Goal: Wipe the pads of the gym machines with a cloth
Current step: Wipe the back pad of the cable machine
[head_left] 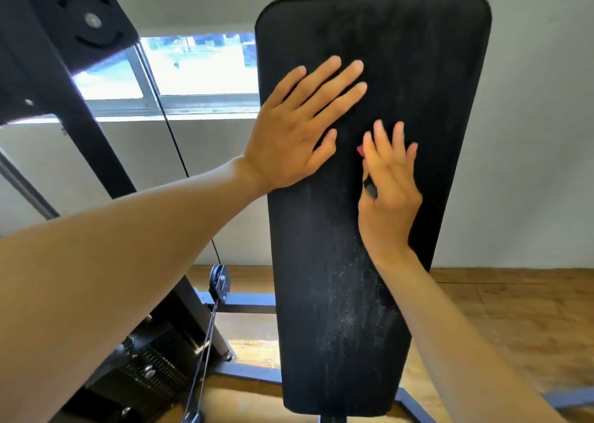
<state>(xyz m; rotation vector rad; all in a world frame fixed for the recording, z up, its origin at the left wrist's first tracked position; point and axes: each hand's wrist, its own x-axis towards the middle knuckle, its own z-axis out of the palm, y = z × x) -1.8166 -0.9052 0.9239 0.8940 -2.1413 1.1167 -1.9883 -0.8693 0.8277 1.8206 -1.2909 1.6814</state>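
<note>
Looking thru the head view: tall black pad (pixel 369 229) stands upright w/ a slight tilt, centre frame, rounded corners, matte vinyl-like skin, pale dusty streaks on its lower half. Left hand (pixel 299 133) lies flat on the pad's upper left, fingers spread, palm pressing, likely bracing it. Right hand (pixel 389 184) sits just beside it on the pad's middle, fingers straight & blurred. A bit of red (pixel 360 150) peeks at the fingertips and smth dark (pixel 370 189) near the thumb, prob the cloth under the palm, but can't tell for sure.

Handling, as a guess: pad looks firm foam, slightly giving, fixed to its frame, so no lifting, just steady it at the edge. Cloth should be light, soft, easy to bunch; keep it flat under the palm.

Behind: black machine frame (pixel 64 69), cable (pixel 170 133) & pulley (pixel 219 281), window (pixel 193 65), wood floor (pixel 514 310).
</note>
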